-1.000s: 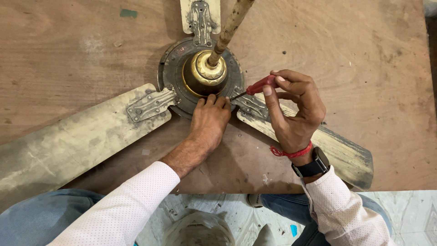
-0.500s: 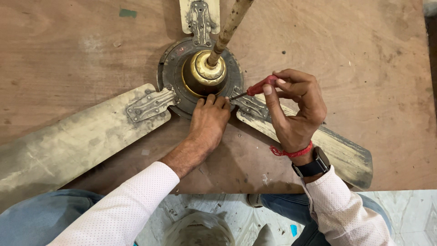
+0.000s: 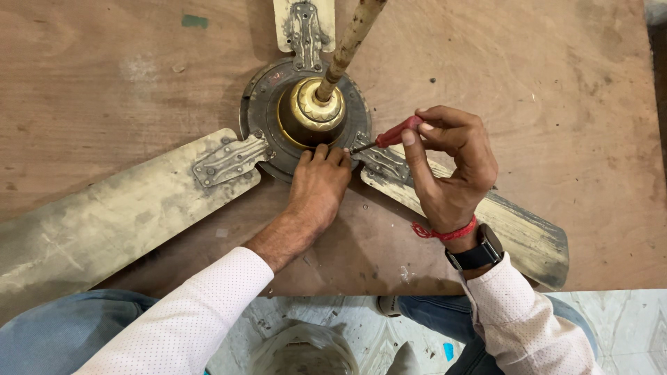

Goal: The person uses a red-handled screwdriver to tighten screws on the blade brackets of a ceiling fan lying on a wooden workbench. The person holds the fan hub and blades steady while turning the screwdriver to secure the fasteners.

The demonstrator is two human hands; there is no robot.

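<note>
An old ceiling fan lies on a wooden board, its dark round motor housing (image 3: pixel 264 104) topped by a brass cup (image 3: pixel 309 111) and a rusty down rod (image 3: pixel 351 38). My right hand (image 3: pixel 451 170) grips a red-handled screwdriver (image 3: pixel 392 134), its tip at the housing's near right edge by a blade bracket (image 3: pixel 382 163). My left hand (image 3: pixel 319 184) lies flat, fingertips pressing the housing rim next to the tip. What the tip touches is hidden by my fingers.
Three dirty cream blades spread out: one to the near left (image 3: pixel 104 215), one to the near right (image 3: pixel 528 239), one at the far edge (image 3: pixel 302 24). The wooden board (image 3: pixel 570 90) ends near my knees; a tiled floor (image 3: pixel 625 326) and a white sack (image 3: pixel 302 354) lie below.
</note>
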